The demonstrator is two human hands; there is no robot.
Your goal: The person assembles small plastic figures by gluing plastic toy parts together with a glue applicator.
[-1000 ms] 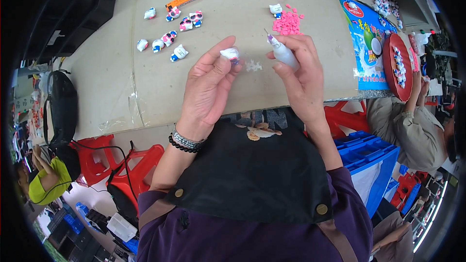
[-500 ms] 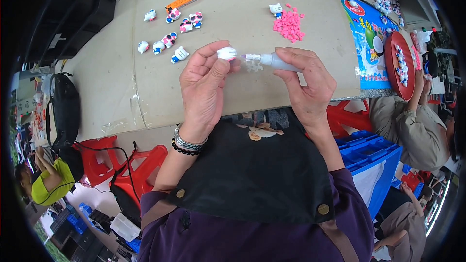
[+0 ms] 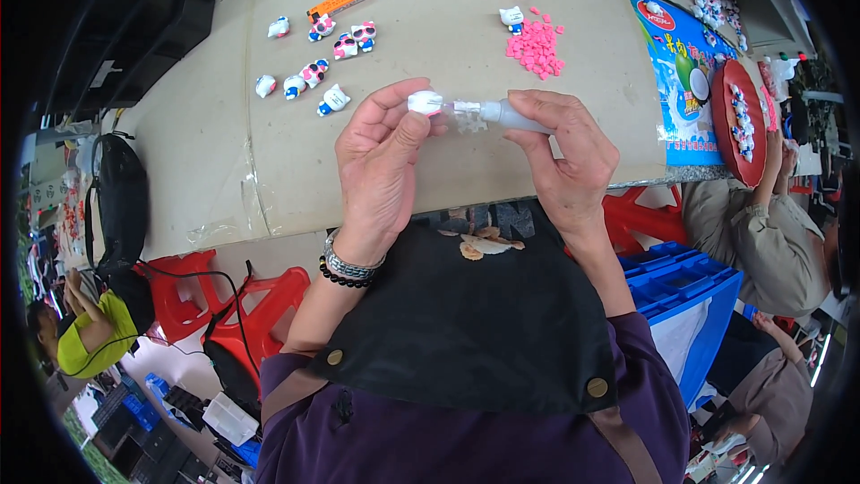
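Between the thumb and fingers of my left hand (image 3: 383,148) is a small white figurine (image 3: 422,103) with a bit of pink at its lower side. My right hand (image 3: 571,148) grips a whitish squeeze bottle (image 3: 518,116) lying sideways, its narrow tip pointing left. The tip reaches to the figurine; whether they touch I cannot make out. Just beyond my hands sits a pile of small pink pieces (image 3: 537,47), with a white and blue figurine (image 3: 511,18) at its edge. Several more figurines (image 3: 334,99) with white heads stand or lie to the left.
An orange box (image 3: 340,1) lies behind the left figurines. At right are a blue printed sheet (image 3: 674,81) and a red tray (image 3: 727,139) with figurines in a row. Red stools (image 3: 255,314) and a blue crate (image 3: 690,282) flank me. Other people sit on both sides.
The figurine in my left hand has shifted slightly right and looks turned a little, closer to the bottle's tip. My right hand has hardly moved.
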